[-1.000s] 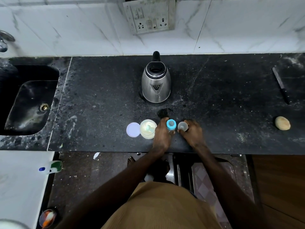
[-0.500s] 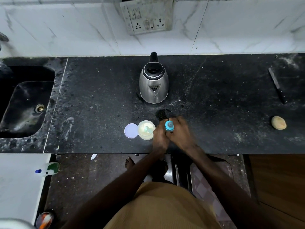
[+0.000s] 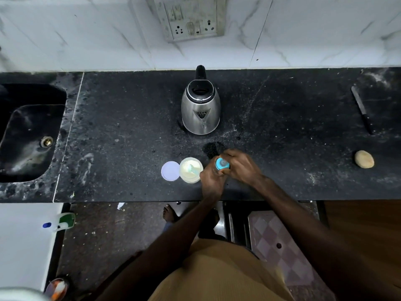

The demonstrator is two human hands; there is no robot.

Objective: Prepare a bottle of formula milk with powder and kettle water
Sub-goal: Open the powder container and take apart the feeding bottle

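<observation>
A baby bottle with a blue collar and teat [image 3: 221, 164] stands near the front edge of the black counter [image 3: 121, 131]. My left hand [image 3: 211, 181] grips the bottle's body from the left. My right hand [image 3: 240, 165] curls round the blue collar from the right. An open tub of pale formula powder [image 3: 191, 170] with a blue scoop in it stands just left of the bottle, and its lilac lid [image 3: 170, 171] lies flat beside it. The steel kettle [image 3: 200, 107] stands behind, its lid area open. The clear cap seen earlier is hidden.
A dark sink [image 3: 28, 131] lies at the far left. A knife [image 3: 362, 111] and a potato [image 3: 364, 159] sit at the far right. A wet patch [image 3: 211, 147] is on the counter behind the bottle. A switch and socket plate [image 3: 191, 18] is on the wall.
My right hand left the clear cap's spot beside the bottle and moved left onto the bottle's blue collar. My left hand stayed on the bottle. The cap is no longer visible.
</observation>
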